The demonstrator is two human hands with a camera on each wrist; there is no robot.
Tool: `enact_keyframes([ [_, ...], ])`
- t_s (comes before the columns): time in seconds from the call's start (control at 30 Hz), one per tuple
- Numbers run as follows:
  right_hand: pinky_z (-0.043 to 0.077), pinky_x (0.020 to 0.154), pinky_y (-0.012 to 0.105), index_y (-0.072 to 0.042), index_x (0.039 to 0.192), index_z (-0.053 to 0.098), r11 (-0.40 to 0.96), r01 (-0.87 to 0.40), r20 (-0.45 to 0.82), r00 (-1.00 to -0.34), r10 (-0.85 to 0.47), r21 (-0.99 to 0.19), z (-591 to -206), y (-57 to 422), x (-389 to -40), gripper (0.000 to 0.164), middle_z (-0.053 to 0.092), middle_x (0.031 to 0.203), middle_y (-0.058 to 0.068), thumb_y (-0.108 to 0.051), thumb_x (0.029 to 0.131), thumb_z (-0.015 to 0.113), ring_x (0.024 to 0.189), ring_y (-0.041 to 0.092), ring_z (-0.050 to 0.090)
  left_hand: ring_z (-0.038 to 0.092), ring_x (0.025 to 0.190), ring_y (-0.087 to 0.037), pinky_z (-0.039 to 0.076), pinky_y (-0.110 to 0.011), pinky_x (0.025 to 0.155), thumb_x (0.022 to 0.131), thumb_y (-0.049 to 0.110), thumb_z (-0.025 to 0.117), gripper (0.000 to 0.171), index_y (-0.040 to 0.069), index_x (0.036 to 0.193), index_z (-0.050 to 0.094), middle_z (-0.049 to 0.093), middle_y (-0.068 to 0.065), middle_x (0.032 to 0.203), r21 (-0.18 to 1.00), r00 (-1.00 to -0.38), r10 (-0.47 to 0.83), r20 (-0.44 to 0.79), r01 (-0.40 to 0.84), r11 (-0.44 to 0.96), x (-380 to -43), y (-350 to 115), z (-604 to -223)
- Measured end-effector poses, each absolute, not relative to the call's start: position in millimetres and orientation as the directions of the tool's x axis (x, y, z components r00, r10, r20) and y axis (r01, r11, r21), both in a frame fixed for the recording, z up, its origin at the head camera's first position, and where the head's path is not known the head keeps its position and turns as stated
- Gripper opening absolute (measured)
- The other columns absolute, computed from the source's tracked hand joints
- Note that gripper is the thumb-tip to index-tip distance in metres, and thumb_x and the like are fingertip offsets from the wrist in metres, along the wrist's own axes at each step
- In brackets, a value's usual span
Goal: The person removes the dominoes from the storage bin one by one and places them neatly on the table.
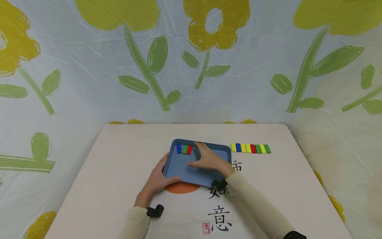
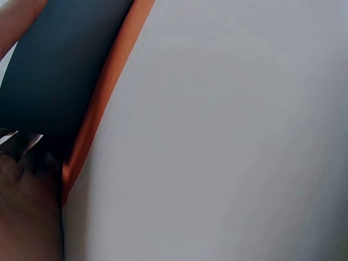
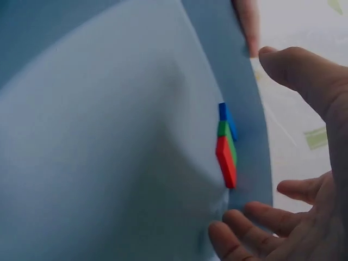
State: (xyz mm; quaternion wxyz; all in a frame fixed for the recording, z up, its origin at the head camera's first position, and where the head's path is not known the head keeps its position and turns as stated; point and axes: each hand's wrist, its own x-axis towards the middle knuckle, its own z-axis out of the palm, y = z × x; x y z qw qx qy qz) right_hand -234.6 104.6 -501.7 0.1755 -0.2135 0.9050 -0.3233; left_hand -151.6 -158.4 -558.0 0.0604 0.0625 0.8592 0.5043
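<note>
A blue-grey rectangular tray [image 1: 185, 171] lies slightly askew over the middle of the table. My left hand [image 1: 158, 177] grips its left end, thumb along the front rim and fingers round the side; in the left wrist view those fingers [image 2: 24, 147] reach partly under the tray wall. Inside, near the far left corner, a blue tile [image 1: 179, 148], a green tile [image 1: 184, 149] and a red tile [image 1: 189, 150] sit side by side. Over the tray's right half is my right hand [image 1: 209, 158], empty, its thumb and fingers spread wide just right of the red tile.
Right of the tray, a row of yellow, blue, red and green tiles [image 1: 253, 148] lies on the table [image 1: 286, 186]. The table mat has black brush characters [image 1: 220, 219] and an orange disc [image 1: 182, 188] partly under the tray. A flowered cloth [image 1: 238, 83] hangs behind.
</note>
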Motion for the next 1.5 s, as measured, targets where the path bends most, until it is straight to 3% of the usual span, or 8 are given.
enact_keyframes([
  [0.23,0.042,0.115,0.056,-0.008,0.161,0.032,0.679,-0.338,-0.152,-0.819,-0.553,-0.652,-510.8,94.1,-246.1,0.101,0.043,0.159,0.014,-0.057,0.085,0.077,0.145,0.034,0.043,0.026,0.156,-0.031,0.029,-0.062,0.121,0.076,0.049,0.09,0.117,0.023,0.166,0.02,0.024,-0.001,0.171,0.876,-0.984,0.175,-0.026,0.062,0.478,-152.0,-159.2,-558.8],
  [0.77,0.045,0.113,0.05,-0.008,0.157,0.04,0.643,-0.416,-0.111,-0.78,-0.616,-0.643,-513.4,83.6,-253.1,0.081,0.052,0.15,0.014,-0.031,0.091,0.08,0.133,0.03,0.05,0.027,0.156,-0.028,0.029,-0.061,0.122,0.075,0.043,0.092,0.116,0.025,0.166,0.022,0.025,0.004,0.17,0.885,-0.986,0.167,-0.021,0.059,0.462,-152.8,-159.0,-558.7],
  [1.1,0.053,0.098,0.043,0.003,0.147,0.051,0.707,-0.413,-0.12,-0.812,-0.572,-0.574,-520.4,81.7,-255.4,0.069,0.06,0.128,0.017,-0.029,0.093,0.078,0.109,0.024,0.059,0.028,0.155,-0.029,0.03,-0.062,0.121,0.075,0.046,0.091,0.116,0.026,0.166,0.021,0.026,0.002,0.17,0.877,-0.988,0.153,-0.037,0.041,0.478,-150.7,-156.7,-561.7],
  [1.5,0.054,0.086,0.038,0.001,0.133,0.063,0.698,-0.433,-0.07,-0.821,-0.566,-0.571,-525.9,76.1,-258.2,0.049,0.062,0.116,0.013,-0.024,0.094,0.077,0.098,0.021,0.058,0.027,0.156,-0.029,0.029,-0.061,0.122,0.076,0.044,0.091,0.115,0.025,0.166,0.022,0.026,0.001,0.17,0.879,-0.987,0.16,-0.028,0.052,0.474,-151.6,-157.5,-558.4],
])
